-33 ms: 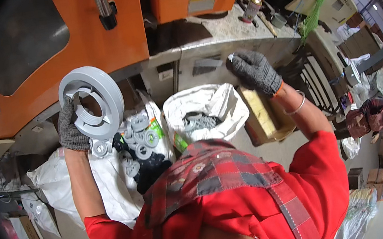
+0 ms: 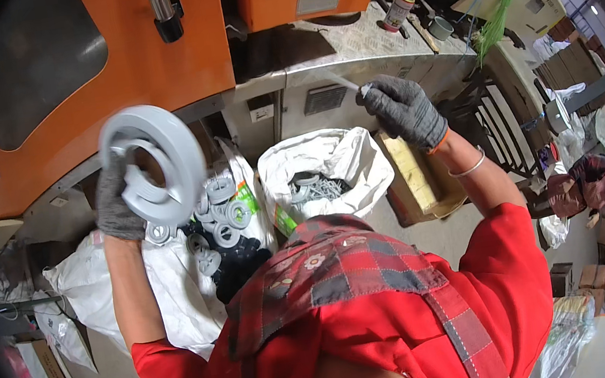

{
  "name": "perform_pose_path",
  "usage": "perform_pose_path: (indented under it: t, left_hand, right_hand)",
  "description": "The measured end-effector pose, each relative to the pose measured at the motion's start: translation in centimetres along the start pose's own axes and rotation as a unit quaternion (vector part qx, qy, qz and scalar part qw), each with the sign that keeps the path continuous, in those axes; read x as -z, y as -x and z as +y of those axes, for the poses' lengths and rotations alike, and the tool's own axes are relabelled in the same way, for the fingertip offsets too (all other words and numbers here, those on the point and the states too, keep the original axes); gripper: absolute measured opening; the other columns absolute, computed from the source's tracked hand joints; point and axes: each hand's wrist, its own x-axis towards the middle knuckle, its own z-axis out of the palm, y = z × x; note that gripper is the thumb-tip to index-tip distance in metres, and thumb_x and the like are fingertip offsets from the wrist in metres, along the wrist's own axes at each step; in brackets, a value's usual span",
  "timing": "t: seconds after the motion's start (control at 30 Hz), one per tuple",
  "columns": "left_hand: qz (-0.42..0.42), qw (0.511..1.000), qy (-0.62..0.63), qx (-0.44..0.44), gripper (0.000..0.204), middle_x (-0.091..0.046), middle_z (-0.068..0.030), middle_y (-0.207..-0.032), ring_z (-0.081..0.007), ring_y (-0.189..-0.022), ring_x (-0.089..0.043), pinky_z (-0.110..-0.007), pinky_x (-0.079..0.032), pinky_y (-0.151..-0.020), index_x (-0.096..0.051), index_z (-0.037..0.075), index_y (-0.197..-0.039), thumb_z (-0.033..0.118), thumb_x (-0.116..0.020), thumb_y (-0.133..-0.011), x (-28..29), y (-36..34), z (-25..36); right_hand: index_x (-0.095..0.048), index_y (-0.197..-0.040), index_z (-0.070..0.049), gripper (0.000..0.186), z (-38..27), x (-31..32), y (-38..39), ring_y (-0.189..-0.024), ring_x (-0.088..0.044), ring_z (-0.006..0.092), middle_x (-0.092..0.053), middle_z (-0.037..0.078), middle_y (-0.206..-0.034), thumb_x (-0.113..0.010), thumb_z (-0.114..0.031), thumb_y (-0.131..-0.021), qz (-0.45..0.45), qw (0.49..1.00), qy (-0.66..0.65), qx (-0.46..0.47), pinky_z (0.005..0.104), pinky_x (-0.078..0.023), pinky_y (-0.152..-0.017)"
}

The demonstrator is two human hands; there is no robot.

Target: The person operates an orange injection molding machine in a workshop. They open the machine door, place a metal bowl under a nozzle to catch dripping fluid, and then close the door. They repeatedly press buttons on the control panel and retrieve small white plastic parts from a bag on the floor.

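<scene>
A large grey plastic ring with a wide flange and an inner collar is held up at the left. My gloved left hand is closed round its left side, with some fingers hidden behind the plastic. My right hand, also in a grey knitted glove, is raised to the right of the ring and apart from it. Its fingers pinch a thin pale tool that points up and left; motion blur hides its exact kind. Below the ring, several smaller grey plastic rings lie on a dark heap beside white sacking.
An open white sack holding grey plastic scraps stands in front of me. Right of it is a cardboard box. An orange machine rises ahead, and a spray can stands on its metal ledge.
The large ring has shifted slightly right and turned in my left hand. In my right hand the thin tool now shows as a streak pointing up and left.
</scene>
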Motion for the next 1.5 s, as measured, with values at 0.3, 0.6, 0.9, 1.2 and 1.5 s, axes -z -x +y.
perform_pose_path:
  t: [0.3,0.6,0.9,1.2,1.5]
  left_hand:
    - [-0.050,0.974,0.004,0.222,0.058,-0.058,-0.0143,-0.116,-0.0300,-0.105,-0.058,-0.045,-0.048,-0.091,-0.049,0.005,-0.127,0.044,-0.062,-0.086,4.6,2.7,-17.6]
    - [-0.036,0.938,-0.329,0.102,0.046,-0.063,-0.0168,-0.099,-0.0317,-0.091,-0.062,-0.043,-0.049,-0.078,-0.055,0.004,-0.118,0.039,-0.059,-0.088,7.9,5.2,-24.5]
    - [0.219,0.884,-0.406,0.070,0.059,-0.065,-0.0194,-0.106,-0.0289,-0.088,-0.065,-0.036,-0.050,-0.079,-0.061,0.005,-0.116,0.048,-0.069,-0.077,13.1,9.3,-23.0]
    - [0.427,0.814,-0.393,-0.018,0.046,-0.065,-0.0149,-0.107,-0.0274,-0.098,-0.062,-0.036,-0.048,-0.083,-0.061,0.005,-0.113,0.034,-0.069,-0.078,19.3,13.2,-26.6]
    - [0.541,0.776,-0.323,-0.023,0.047,-0.066,-0.0135,-0.108,-0.0256,-0.097,-0.064,-0.035,-0.049,-0.085,-0.061,0.005,-0.116,0.030,-0.069,-0.076,20.5,14.6,-30.5]
  right_hand:
    - [-0.047,-0.130,-0.003,0.060,20.9,-7.2,0.0,-0.111,-0.056,0.0381,-0.059,0.022,-0.118,-0.064,-0.035,-0.082,0.042,0.968,0.241,-0.052,0.0410,-0.044,-0.094]
    - [-0.057,-0.118,0.001,0.031,9.8,-8.1,-6.8,-0.075,-0.061,0.0122,-0.065,0.009,-0.097,-0.061,-0.009,-0.089,0.042,0.995,-0.084,-0.013,0.0261,-0.053,-0.065]
    - [-0.049,-0.126,0.003,0.046,-0.9,-9.7,-14.9,-0.104,-0.059,0.0185,-0.060,0.014,-0.116,-0.067,-0.009,-0.085,0.156,0.931,0.005,0.329,0.0308,-0.047,-0.091]
    - [-0.046,-0.125,-0.001,0.049,-14.5,-13.6,-23.2,-0.083,-0.063,0.0226,-0.062,0.015,-0.097,-0.069,-0.009,-0.083,0.054,0.932,-0.197,0.300,0.0357,-0.053,-0.072]
    - [-0.055,-0.092,-0.004,0.020,-14.3,-15.9,-25.0,-0.050,-0.059,0.0159,-0.059,0.007,-0.064,-0.071,-0.010,-0.080,0.050,0.918,-0.272,0.283,0.0295,-0.045,-0.043]
